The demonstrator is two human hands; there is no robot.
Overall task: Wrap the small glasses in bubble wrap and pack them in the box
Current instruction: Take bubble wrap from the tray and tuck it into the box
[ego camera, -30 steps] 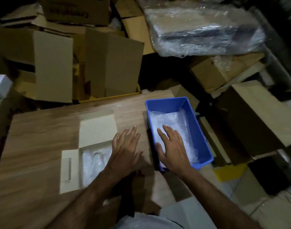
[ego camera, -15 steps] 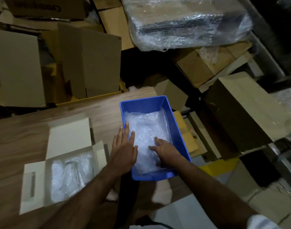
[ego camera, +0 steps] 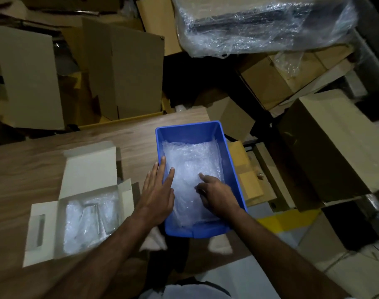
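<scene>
Resting flat with straight fingers, the left hand (ego camera: pixel 157 194) lies across the left rim of the blue tub (ego camera: pixel 189 131), fingertips over the bubble wrap (ego camera: pixel 191 162) inside. Right hand (ego camera: pixel 218 196) is inside the tub, fingers bent down onto the wrap; whether it pinches the sheet cannot be told. Tub sits at the right end of the wooden table (ego camera: pixel 33 165). Left of the tub, an open white box (ego camera: pixel 89 169) holds more wrap with a bundled item, glasses not clearly made out. Beyond the tub: stacked cardboard boxes (ego camera: pixel 123 72).
</scene>
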